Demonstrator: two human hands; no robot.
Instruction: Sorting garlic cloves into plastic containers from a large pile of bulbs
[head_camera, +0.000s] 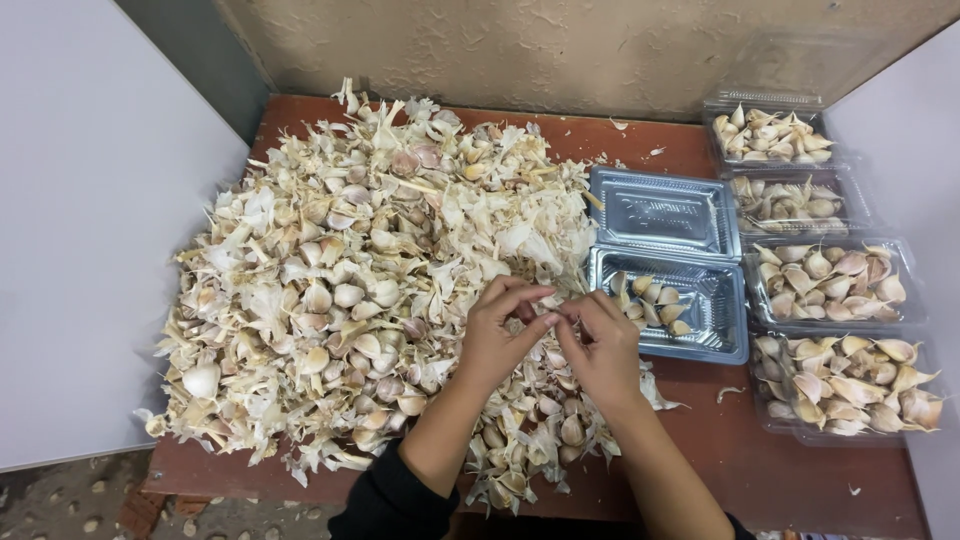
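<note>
My left hand (497, 335) and my right hand (603, 345) meet over the near right edge of a big heap of garlic cloves and papery skins (360, 280). Their fingertips pinch together around something small, likely a garlic clove (553, 316), mostly hidden by the fingers. Just right of my hands lies an open clear plastic clamshell tray (715, 320) with a few cloves in its lower half and its lid (660, 210) folded back.
A brown wooden table (760, 460) carries everything. Several closed clear boxes full of cloves (835, 285) are lined along the right side. White panels stand at left (90, 230) and right; a beige wall is behind.
</note>
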